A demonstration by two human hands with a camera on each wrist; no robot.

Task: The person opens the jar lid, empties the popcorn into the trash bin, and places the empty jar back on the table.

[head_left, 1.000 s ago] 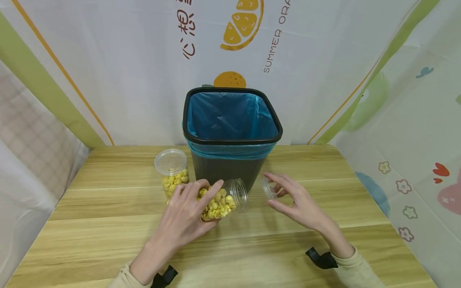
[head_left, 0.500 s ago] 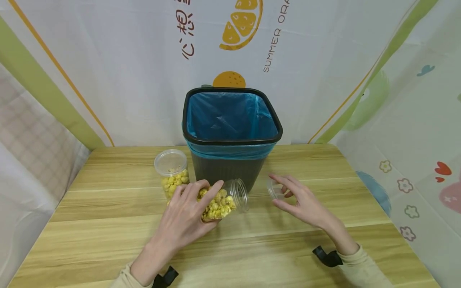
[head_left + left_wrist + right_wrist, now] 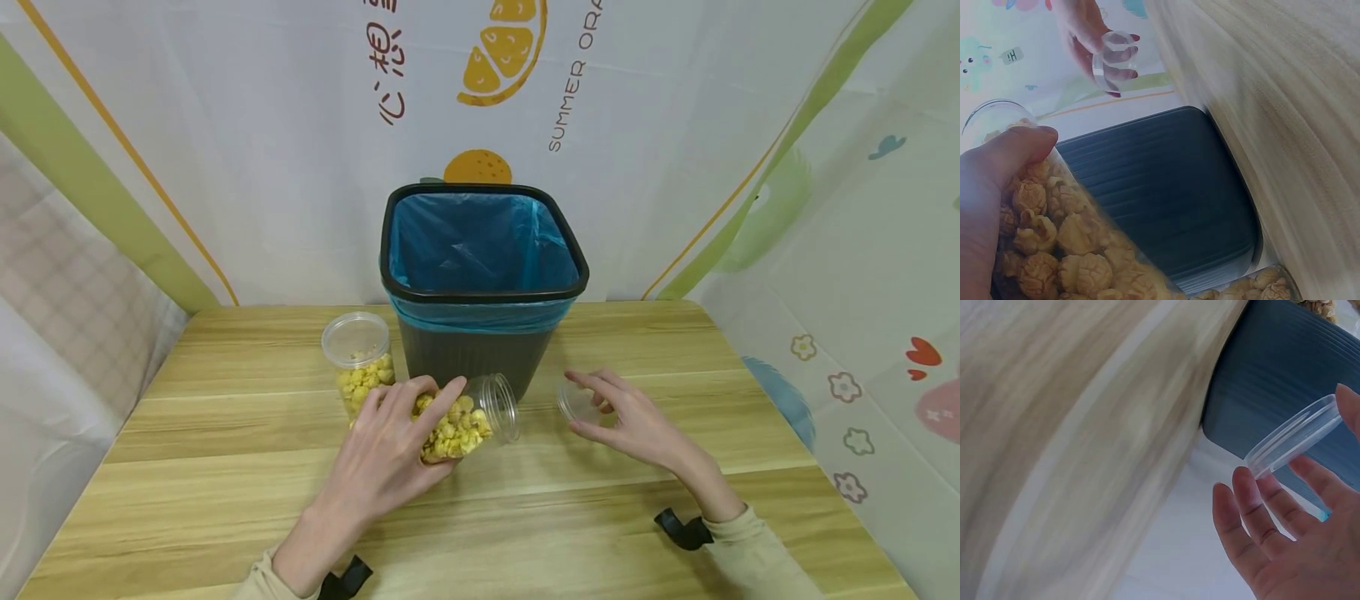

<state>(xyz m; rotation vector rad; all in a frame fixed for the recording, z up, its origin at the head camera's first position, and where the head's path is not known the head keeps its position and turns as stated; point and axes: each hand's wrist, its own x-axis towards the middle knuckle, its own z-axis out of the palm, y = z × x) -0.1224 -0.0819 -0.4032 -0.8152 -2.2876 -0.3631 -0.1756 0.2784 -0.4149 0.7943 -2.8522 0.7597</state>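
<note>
One open popcorn jar (image 3: 459,429) tilts sideways in the grip of the left hand (image 3: 392,440), before the trash bin (image 3: 468,354). The right hand (image 3: 628,421) pinches a clear lid (image 3: 1296,436) beyond the jar's mouth.

Two jars (image 3: 459,427) (image 3: 363,377), two hands (image 3: 392,443) (image 3: 632,423), one bin (image 3: 472,352)

Bright, diffuse light, faint soft shadows, tabletop (image 3: 1072,437) blurred in both wrist views
</note>
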